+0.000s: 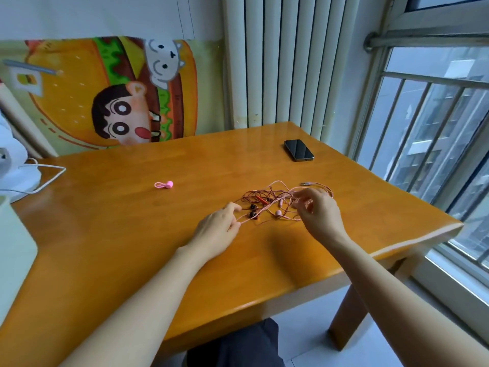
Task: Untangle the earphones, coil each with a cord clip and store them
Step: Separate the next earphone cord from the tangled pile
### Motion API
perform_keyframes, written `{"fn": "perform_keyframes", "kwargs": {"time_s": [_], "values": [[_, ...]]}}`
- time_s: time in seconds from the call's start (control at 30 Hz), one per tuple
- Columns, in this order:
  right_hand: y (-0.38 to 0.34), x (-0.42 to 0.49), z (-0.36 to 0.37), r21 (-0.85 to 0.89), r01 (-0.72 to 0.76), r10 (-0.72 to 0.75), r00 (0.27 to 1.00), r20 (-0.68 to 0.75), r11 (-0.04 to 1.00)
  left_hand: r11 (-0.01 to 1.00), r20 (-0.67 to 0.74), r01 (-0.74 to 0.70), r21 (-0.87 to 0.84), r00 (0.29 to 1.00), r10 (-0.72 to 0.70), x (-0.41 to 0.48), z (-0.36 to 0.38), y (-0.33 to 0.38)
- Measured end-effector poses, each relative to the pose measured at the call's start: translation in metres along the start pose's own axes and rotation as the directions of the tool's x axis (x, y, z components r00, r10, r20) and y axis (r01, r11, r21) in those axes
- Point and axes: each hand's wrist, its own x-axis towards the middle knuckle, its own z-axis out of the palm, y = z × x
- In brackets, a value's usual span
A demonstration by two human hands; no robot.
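Two pinches — left hand [218, 230] on the pink cord [244, 220], right hand [318, 214] on the tangled earphones [264, 200]

Orange wooden table [132, 234] beside barred window [434, 123], white radiator [285, 62].

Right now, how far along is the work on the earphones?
Done: nothing looks finished. The pink and red earphones lie in one tangle on the table.
In hand: the left hand pinches a cord at the tangle's near edge, and the right hand picks at cords on the other side.
Left: separating, coiling, clipping and storing. The pink cord clip lies unused, apart from the tangle.
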Motion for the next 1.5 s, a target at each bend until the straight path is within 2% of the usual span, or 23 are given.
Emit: {"fn": "perform_keyframes", "kwargs": {"time_s": [0.07,0.13,0.2,0.27,0.3,0.37,0.47,0.53,0.63,0.7,0.77,0.87,0.93,1.0,1.1,1.2,1.3,1.4,1.5], "values": [[-0.015,-0.004,0.004,0.077,0.114,-0.112,0.993,-0.035,0.990,1.000,0.005,-0.024,-0.015,1.000,0.024,-0.004,-0.005,-0.004],[-0.030,-0.009,0.009,0.109,0.241,-0.244,0.969,0.022,0.965,0.996,-0.047,-0.047,-0.081,0.998,0.043,-0.008,-0.008,-0.006],[-0.043,-0.014,0.016,0.164,0.293,-0.322,0.927,0.193,0.942,0.984,-0.129,-0.062,-0.170,0.991,0.040,-0.014,-0.014,-0.009],[-0.053,-0.017,0.026,0.230,0.252,-0.327,0.859,0.394,0.940,0.969,-0.193,-0.076,-0.234,0.981,0.030,-0.020,-0.021,-0.013],[-0.054,-0.017,0.032,0.199,0.248,-0.312,0.843,0.439,0.948,0.966,-0.228,-0.071,-0.250,0.974,0.012,-0.023,-0.025,-0.015],[-0.051,-0.015,0.042,0.060,0.222,-0.227,0.879,0.419,0.973,0.958,-0.326,-0.020,-0.286,0.942,-0.077,-0.029,-0.033,-0.022],[-0.045,-0.007,0.046,-0.142,0.084,-0.045,0.965,0.258,0.986,0.919,-0.476,0.132,-0.372,0.823,-0.311,-0.037,-0.043,-0.037],[-0.049,-0.003,0.046,-0.132,0.068,-0.043,0.982,0.182,0.989,0.901,-0.512,0.220,-0.375,0.760,-0.399,-0.042,-0.047,-0.049],[-0.065,-0.001,0.047,0.010,0.156,-0.155,0.974,0.167,0.988,0.866,-0.425,0.384,-0.322,0.758,-0.494,-0.044,-0.050,-0.062],[-0.075,-0.003,0.050,0.042,0.194,-0.198,0.962,0.186,0.980,0.836,-0.353,0.486,-0.255,0.758,-0.549,-0.046,-0.051,-0.063],[-0.081,-0.005,0.057,0.037,0.194,-0.198,0.957,0.210,0.980,0.857,-0.414,0.474,-0.203,0.752,-0.514,-0.050,-0.050,-0.058],[-0.087,-0.009,0.067,0.056,0.199,-0.206,0.956,0.208,0.978,0.950,-0.579,0.268,-0.162,0.754,-0.311,-0.056,-0.050,-0.042],[-0.090,-0.012,0.073,0.098,0.207,-0.223,0.953,0.206,0.973,0.976,-0.575,0.176,-0.128,0.789,-0.218,-0.058,-0.048,-0.035],[-0.094,-0.015,0.079,0.156,0.200,-0.230,0.952,0.201,0.967,0.985,-0.516,0.145,-0.096,0.839,-0.174,-0.058,-0.044,-0.031],[-0.098,-0.025,0.088,0.278,0.181,-0.248,0.942,0.228,0.943,0.982,-0.364,0.150,-0.113,0.914,-0.182,-0.063,-0.027,-0.033],[-0.097,-0.041,0.099,0.380,0.145,-0.268,0.918,0.293,0.913,0.965,-0.252,0.196,-0.177,0.938,-0.237,-0.069,-0.007,-0.040],[-0.094,-0.053,0.109,0.402,0.143,-0.282,0.908,0.310,0.904,0.960,-0.298,0.194,-0.202,0.922,-0.249,-0.073,0.007,-0.046],[-0.091,-0.054,0.113,0.405,0.144,-0.278,0.914,0.296,0.903,0.964,-0.341,0.246,-0.105,0.901,-0.267,-0.070,0.014,-0.050],[-0.088,-0.055,0.116,0.377,0.178,-0.273,0.937,0.216,0.909,0.964,-0.354,0.218,-0.150,0.899,-0.259,-0.069,0.014,-0.054]]}}
